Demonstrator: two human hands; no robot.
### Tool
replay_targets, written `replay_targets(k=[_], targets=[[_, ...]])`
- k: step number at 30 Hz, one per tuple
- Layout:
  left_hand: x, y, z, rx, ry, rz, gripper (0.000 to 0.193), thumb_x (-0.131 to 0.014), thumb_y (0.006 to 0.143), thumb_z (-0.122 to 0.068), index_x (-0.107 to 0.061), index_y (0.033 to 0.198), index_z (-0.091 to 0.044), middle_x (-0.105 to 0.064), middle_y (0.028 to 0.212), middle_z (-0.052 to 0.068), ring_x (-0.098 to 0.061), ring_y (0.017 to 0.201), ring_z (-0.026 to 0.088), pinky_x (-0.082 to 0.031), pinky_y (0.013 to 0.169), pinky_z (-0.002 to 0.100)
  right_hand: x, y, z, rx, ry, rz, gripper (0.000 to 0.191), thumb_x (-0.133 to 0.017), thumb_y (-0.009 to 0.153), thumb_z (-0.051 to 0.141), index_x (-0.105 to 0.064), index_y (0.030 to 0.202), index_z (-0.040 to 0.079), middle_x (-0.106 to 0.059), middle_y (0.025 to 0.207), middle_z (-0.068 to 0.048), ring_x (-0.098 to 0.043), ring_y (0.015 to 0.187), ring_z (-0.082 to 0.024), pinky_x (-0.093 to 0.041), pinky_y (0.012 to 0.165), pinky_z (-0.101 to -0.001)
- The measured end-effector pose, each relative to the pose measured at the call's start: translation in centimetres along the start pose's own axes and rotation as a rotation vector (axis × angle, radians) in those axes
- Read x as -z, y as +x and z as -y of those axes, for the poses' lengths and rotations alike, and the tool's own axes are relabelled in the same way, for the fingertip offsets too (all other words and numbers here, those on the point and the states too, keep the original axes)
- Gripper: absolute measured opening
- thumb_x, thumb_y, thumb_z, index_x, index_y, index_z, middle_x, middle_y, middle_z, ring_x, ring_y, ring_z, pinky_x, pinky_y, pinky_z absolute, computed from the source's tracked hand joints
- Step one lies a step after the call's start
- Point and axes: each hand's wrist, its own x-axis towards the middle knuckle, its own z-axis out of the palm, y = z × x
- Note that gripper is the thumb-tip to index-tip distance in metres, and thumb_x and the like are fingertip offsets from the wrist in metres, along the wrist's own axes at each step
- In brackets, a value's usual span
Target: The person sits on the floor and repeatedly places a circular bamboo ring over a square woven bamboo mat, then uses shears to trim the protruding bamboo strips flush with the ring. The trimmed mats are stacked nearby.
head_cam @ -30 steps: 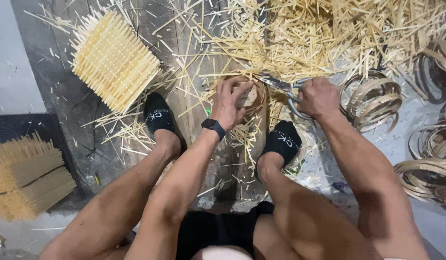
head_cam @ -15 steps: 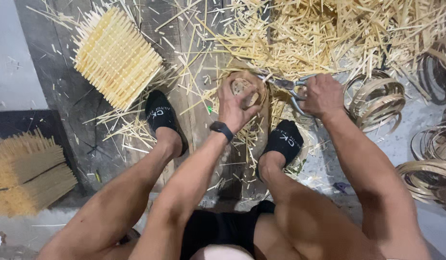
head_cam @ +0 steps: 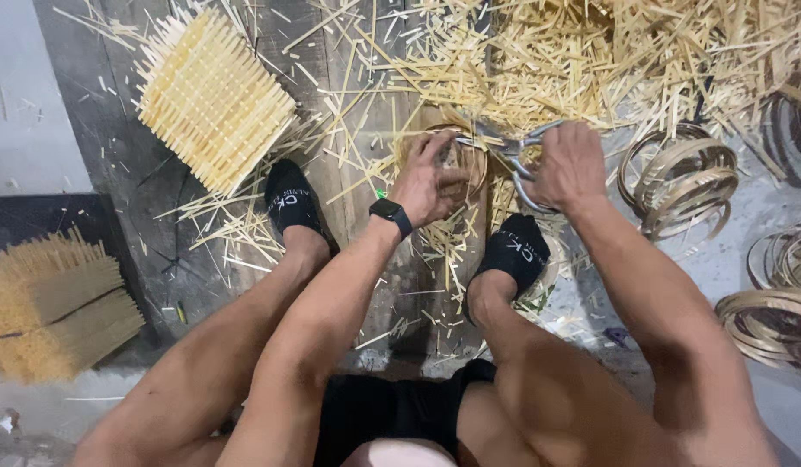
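So the left hand (head_cam: 428, 182) is wrapped around a small round woven bamboo piece (head_cam: 457, 160), fingers curled over its rim, holding it just above the wooden board (head_cam: 366, 104) between the two black-socked feet; the right hand (head_cam: 569, 164) is closed through the handles of a pair of metal scissors (head_cam: 513, 151), blades pointing at the edge of that round piece.

Progress-wise, I'd guess trimming is somewhere in the middle; there's a big heap of cut bamboo slivers (head_cam: 573, 60) piled beyond the hands, so plenty of snipping looks done; one square woven mat (head_cam: 212, 95) with untrimmed stick ends lies off to the left, well apart; a stack of bent bamboo hoops (head_cam: 677, 177) sits just right of the scissors hand, and a bundle of thin sticks (head_cam: 50, 303) lies at the far left.

Hard to make out: the fingers cover most of the round piece, so I can't tell how much of its edge is trimmed; the scissor tips get lost in the slivers, can't say if the blades are apart or together; more hoops get cut off at the right edge.
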Motion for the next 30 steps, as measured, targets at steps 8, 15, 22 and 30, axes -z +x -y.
replay_targets(k=[8, 15, 22, 30], targets=[[-1.8, -1.2, -1.6, 0.199, -0.181, -0.353, 0.103, -0.089, 0.060, -0.018, -0.037, 0.149, -0.010, -0.032, 0.150, 0.032, -0.034, 0.137, 0.054, -0.031, 0.113, 0.056, 2.2, -0.1, -1.6, -0.082, 0.076, 0.303, 0.050, -0.066, 0.092, 0.053, -0.072, 0.094, 0.004, -0.062, 0.086, -0.017, -0.062, 0.083, -0.029, -0.055, 0.070, -0.0439], [-2.4, -1.5, -1.7, 0.260, -0.134, -0.309, 0.085, -0.071, 0.072, -0.004, -0.040, 0.151, -0.009, -0.051, 0.146, 0.023, -0.050, 0.133, 0.042, -0.041, 0.116, 0.048, 1.8, -0.2, -0.4, -0.082, 0.056, 0.256, 0.059, -0.066, 0.088, 0.059, -0.070, 0.094, 0.001, -0.064, 0.090, -0.017, -0.065, 0.087, -0.029, -0.057, 0.075, -0.0445], [-0.3, -1.2, -1.8, 0.214, -0.117, -0.219, 0.088, -0.073, 0.069, 0.001, -0.046, 0.151, -0.016, -0.055, 0.141, 0.019, -0.051, 0.133, 0.041, -0.041, 0.118, 0.049, 0.6, -0.3, -1.1, -0.013, -0.001, 0.078, 0.067, -0.074, 0.074, 0.061, -0.069, 0.091, -0.004, -0.064, 0.083, -0.022, -0.065, 0.080, -0.035, -0.056, 0.077, -0.0493], [-1.5, -0.8, -3.5, 0.382, -0.041, -0.273, 0.077, -0.085, 0.068, -0.022, -0.058, 0.140, -0.028, -0.037, 0.144, 0.029, -0.038, 0.134, 0.049, -0.037, 0.110, 0.059, 1.0, -0.8, -1.5, -0.087, 0.094, 0.264, 0.039, -0.066, 0.094, 0.037, -0.071, 0.109, 0.002, -0.065, 0.105, -0.020, -0.064, 0.102, -0.033, -0.054, 0.087, -0.0481]])
